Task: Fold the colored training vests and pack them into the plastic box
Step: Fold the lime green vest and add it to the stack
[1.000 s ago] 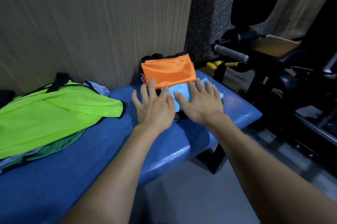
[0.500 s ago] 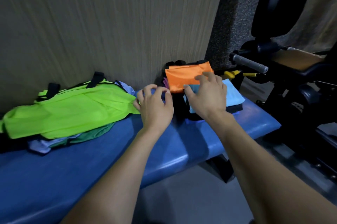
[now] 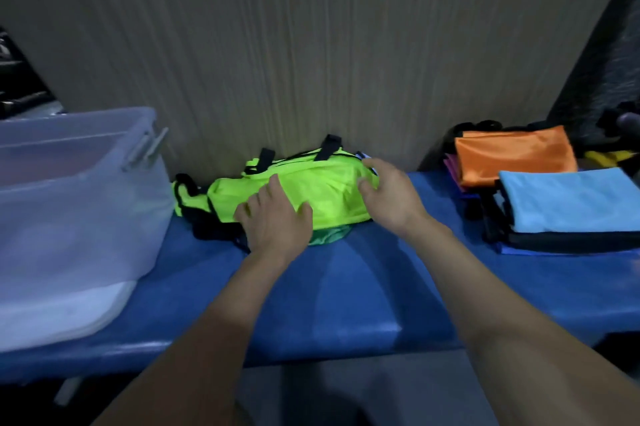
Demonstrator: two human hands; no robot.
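1. While the neon green vest [image 3: 311, 190] lies bunched on the blue bench [image 3: 346, 287] beside the plastic box [image 3: 69, 211], the left hand [image 3: 277, 221] rests on it, fingers spread.
2. The right hand [image 3: 389, 195] cups its right end, thumb pressing the fabric.

Neon green vest [image 3: 311, 190] shiny cloth; plastic box [image 3: 79, 204] translucent, frosted; bench [image 3: 346, 287] smooth blue padding

Gym — blue padded bench [image 3: 363, 304] against wall, training vests [image 3: 304, 190] piled on it, dark equipment at edges.

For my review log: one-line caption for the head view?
Both hands on the neon-green vest, blue bench, between plastic box and folded vests.
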